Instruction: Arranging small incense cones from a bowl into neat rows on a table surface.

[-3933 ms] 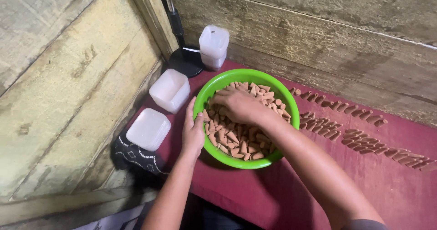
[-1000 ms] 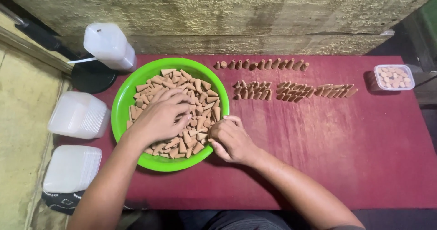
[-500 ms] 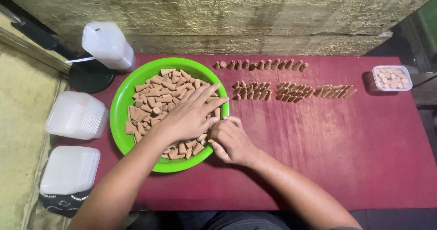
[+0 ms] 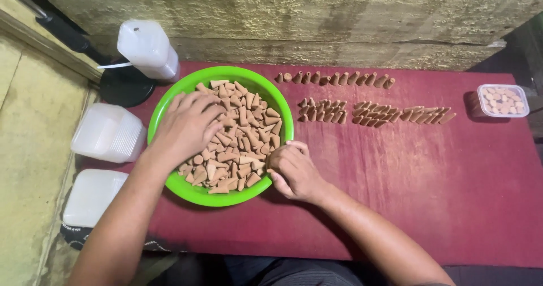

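The left hand (image 4: 189, 125) lies palm down, fingers spread and gripping nothing, on the small brown clay-coloured cones (image 4: 240, 142) heaped in the round bright green plastic bowl (image 4: 283, 113). The bowl stands near the left edge of the dark red table (image 4: 452, 195). The right hand (image 4: 294, 170), fingers curled, touches the bowl's right rim; I cannot tell whether it holds a cone.

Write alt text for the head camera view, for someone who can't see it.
A person's left hand rests in a green bowl full of small brown cones, while the right hand touches the bowl's near rim. The bowl sits on a dark red mat with rows of cones, a small clear tub and white plastic containers alongside.
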